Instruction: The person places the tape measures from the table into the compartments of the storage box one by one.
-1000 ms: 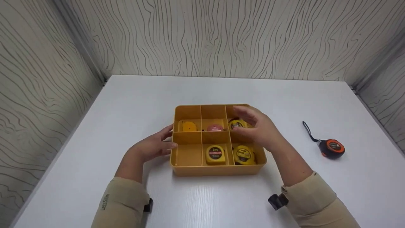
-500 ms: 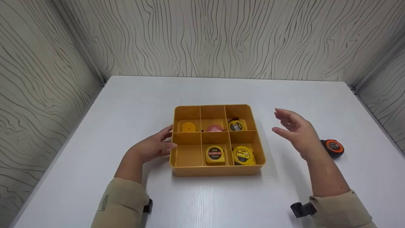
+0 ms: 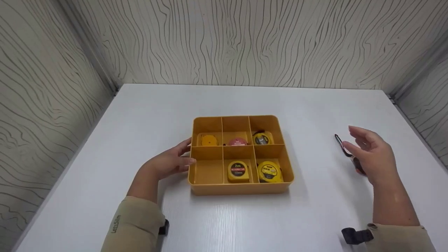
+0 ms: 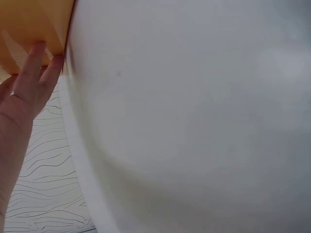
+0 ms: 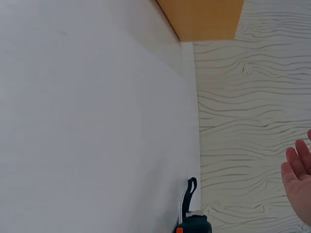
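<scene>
A yellow-orange box (image 3: 239,189) with six compartments sits mid-table. Tape measures lie in its compartments: an orange one (image 3: 209,140), a pink one (image 3: 238,141) and a yellow-black one (image 3: 261,138) in the back row. In the front row are a square yellow one (image 3: 238,171) and a round yellow one (image 3: 269,171); the front-left compartment is bare. My left hand (image 3: 171,161) touches the box's left wall, fingers extended. Off to the right, my right hand (image 3: 376,159) is raised with relaxed fingers, holding nothing. It partly hides a black-and-orange tape measure (image 3: 357,166) with a wrist strap (image 3: 342,145).
The white table (image 3: 224,224) extends around the box. Behind it stands a wood-grain patterned panel (image 3: 231,45), with similar panels at left (image 3: 45,105) and right. A black clip-like piece (image 3: 356,236) sits at the right cuff.
My right hand has moved right, from above the box's back-right compartment to over the black-and-orange tape measure. My left hand has stayed at the box's left side.
</scene>
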The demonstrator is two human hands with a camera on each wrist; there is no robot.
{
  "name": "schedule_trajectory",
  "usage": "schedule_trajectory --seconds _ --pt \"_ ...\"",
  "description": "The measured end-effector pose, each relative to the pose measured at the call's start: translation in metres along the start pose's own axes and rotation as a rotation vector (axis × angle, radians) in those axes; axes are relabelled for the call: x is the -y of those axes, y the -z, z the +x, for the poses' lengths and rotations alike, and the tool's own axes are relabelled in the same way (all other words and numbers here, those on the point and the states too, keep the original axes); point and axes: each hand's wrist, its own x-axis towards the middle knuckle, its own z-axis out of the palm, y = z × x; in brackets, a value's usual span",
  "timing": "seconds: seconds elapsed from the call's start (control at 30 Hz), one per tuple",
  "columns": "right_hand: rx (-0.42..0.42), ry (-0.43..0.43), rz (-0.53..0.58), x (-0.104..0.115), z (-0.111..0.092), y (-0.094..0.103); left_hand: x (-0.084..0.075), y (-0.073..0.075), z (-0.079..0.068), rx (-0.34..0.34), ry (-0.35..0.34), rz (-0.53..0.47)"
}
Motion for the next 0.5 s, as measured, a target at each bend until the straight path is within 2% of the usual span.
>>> schedule_trajectory --seconds 0.1,0.2,0.33,0.5 --pt "-0.06 -0.028 -0.031 -0.012 0.002 0.005 0.0 0.0 0.0 0.0 0.001 0.001" --pt "-0.075 -0.085 -0.037 -0.025 0.003 0.009 -0.001 0.0 0.0 -0.001 0.001 0.006" --pt "-0.05 -0.21 -0.026 -0.042 0.007 0.014 -0.002 0.0 0.0 0.001 -0.001 0.004" --pt "0.009 -0.299 -0.011 -0.061 0.01 0.02 -0.002 -0.001 -0.001 0.014 -0.004 -0.024"
